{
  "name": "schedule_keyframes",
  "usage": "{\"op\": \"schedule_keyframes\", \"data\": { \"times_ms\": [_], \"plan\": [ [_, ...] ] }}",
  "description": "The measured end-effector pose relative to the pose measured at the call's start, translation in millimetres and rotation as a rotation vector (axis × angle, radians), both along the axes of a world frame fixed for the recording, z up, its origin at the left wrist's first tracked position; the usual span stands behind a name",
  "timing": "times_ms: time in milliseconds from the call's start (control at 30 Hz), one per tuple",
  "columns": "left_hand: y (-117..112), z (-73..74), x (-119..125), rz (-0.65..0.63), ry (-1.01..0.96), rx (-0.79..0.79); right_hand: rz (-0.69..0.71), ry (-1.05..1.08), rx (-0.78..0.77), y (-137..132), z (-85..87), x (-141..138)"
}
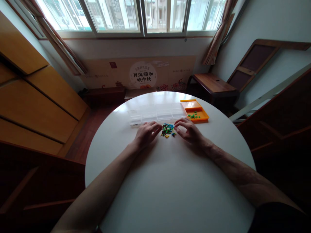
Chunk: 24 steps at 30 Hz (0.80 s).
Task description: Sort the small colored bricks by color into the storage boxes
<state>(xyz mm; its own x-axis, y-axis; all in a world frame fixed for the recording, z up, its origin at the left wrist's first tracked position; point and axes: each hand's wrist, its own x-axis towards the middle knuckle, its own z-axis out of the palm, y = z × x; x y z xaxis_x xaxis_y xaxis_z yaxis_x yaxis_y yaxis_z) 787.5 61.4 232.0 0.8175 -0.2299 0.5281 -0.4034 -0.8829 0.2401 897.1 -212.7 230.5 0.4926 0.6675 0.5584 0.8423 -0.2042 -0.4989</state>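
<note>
A small heap of mixed toy bricks (167, 129), green, blue, yellow and dark red, lies on the white round table (165, 181). At its left edge is my left hand (148, 132), its fingers curled and the tips drawn together. My right hand (189, 131) is bent in a pinch at the right edge of the heap. Whatever either set of fingertips holds is too small to make out. Just behind my right hand, an orange tray (204, 116) holds several small green bricks (194, 115).
A clear plastic box with compartments (156, 113) stands behind my left hand, beside the orange tray. Beyond the table are a wooden stool (215, 82), a printed banner (102, 72) and a window. Dark wooden chairs flank the table at left and right.
</note>
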Motion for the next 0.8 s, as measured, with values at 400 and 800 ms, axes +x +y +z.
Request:
{"op": "schedule_keyframes", "data": {
  "times_ms": [400,800],
  "plan": [
    [-12,-1.0,-1,-0.154,0.019,-0.300,0.163,0.008,0.012,4,4.3,-11],
    [-20,-1.9,-3,-0.200,0.019,-0.322,0.146,-0.049,-0.052,6,3.1,-11]
  ]
}}
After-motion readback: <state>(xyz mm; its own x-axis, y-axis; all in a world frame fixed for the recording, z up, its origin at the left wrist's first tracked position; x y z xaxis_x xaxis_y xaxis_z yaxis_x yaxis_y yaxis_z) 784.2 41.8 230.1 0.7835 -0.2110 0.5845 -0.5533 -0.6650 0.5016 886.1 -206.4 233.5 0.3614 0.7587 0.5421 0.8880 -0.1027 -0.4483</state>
